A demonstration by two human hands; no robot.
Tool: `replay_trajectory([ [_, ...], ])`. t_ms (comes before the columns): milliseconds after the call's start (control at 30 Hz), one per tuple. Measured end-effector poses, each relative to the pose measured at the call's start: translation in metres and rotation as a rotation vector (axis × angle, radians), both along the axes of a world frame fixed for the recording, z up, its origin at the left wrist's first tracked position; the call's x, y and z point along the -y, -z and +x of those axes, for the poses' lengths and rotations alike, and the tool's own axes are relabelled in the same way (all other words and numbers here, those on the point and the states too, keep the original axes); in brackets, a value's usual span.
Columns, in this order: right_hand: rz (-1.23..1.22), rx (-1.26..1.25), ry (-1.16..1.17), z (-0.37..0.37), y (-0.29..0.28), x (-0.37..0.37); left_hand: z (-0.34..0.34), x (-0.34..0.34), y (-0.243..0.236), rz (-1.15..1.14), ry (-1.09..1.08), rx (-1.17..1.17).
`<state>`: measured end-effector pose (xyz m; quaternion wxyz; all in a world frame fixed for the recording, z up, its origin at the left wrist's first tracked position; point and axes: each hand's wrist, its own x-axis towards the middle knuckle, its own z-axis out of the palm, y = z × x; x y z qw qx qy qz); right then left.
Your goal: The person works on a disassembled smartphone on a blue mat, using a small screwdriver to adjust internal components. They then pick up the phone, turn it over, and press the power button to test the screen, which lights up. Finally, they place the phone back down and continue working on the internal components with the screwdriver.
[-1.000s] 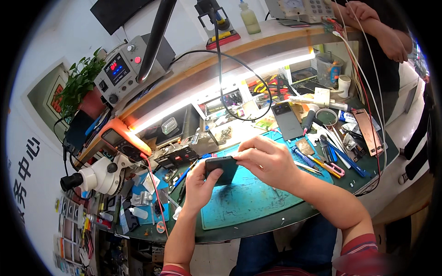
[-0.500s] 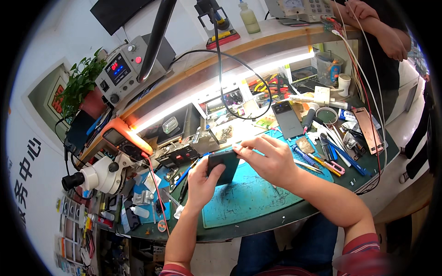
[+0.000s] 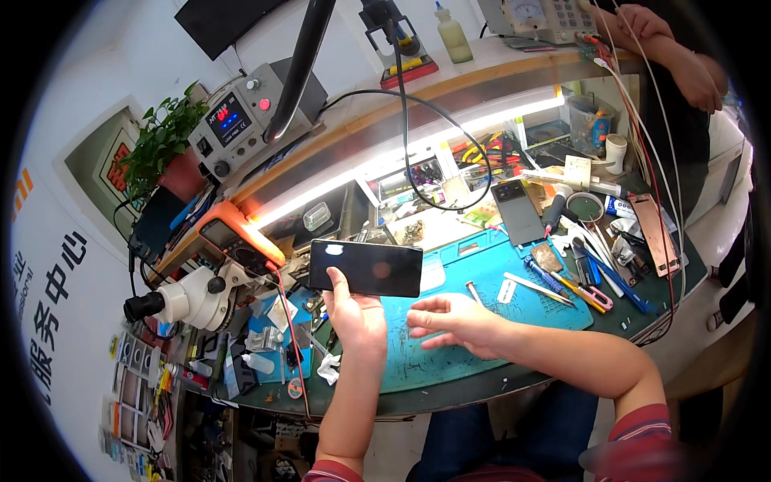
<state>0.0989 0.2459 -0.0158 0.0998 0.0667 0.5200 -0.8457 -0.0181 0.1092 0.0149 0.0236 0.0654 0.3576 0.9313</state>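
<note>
A black smartphone (image 3: 367,271) lies sideways in my left hand (image 3: 357,321), its dark glossy face toward me and the thumb over its lower edge. The fingers behind it are hidden. My right hand (image 3: 458,324) is apart from the phone, just below its right end, with the fingers spread and nothing in them. Under both hands is a blue work mat (image 3: 409,365). A second phone, dark grey with a camera block (image 3: 520,213), rests at the mat's far edge.
An orange multimeter (image 3: 233,237) and a white microscope (image 3: 181,305) stand at the left. Right of the mat lie pens, a blue tool (image 3: 614,285) and a copper-coloured phone panel (image 3: 654,233). A black cable (image 3: 407,120) loops over the bench. Another person's arms (image 3: 683,60) show at upper right.
The phone has turned from tilted upright to sideways, facing me, in my left hand. My right hand has come off its upper edge and moved down. The whole view has shifted slightly.
</note>
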Motion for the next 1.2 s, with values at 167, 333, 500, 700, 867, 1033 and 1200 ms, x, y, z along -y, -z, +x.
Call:
replay_trajectory([
  [167,-0.164,-0.038,0.000,0.001,-0.003,0.001,0.030,-0.019,0.001,-0.047,-0.095,-0.160],
  [333,-0.209,-0.067,0.127,0.004,-0.008,-0.004,0.052,-0.026,0.004,-0.117,-0.025,-0.336],
  [500,-0.185,0.019,0.098,0.009,-0.018,-0.004,0.054,-0.027,0.009,-0.074,0.041,-0.354],
  [700,-0.260,-0.028,0.255,0.006,-0.014,-0.005,0.062,-0.040,0.007,0.020,0.001,-0.328],
  [867,-0.230,-0.106,0.395,0.009,-0.027,-0.019,0.069,-0.035,0.019,-0.083,0.035,-0.408],
  [1033,0.036,-0.359,0.599,-0.002,-0.021,-0.033,0.068,-0.021,0.035,-0.391,0.048,-0.317],
  [1200,0.522,-0.457,0.666,-0.001,-0.022,-0.033,0.064,-0.014,0.048,-0.451,0.213,-0.165],
])
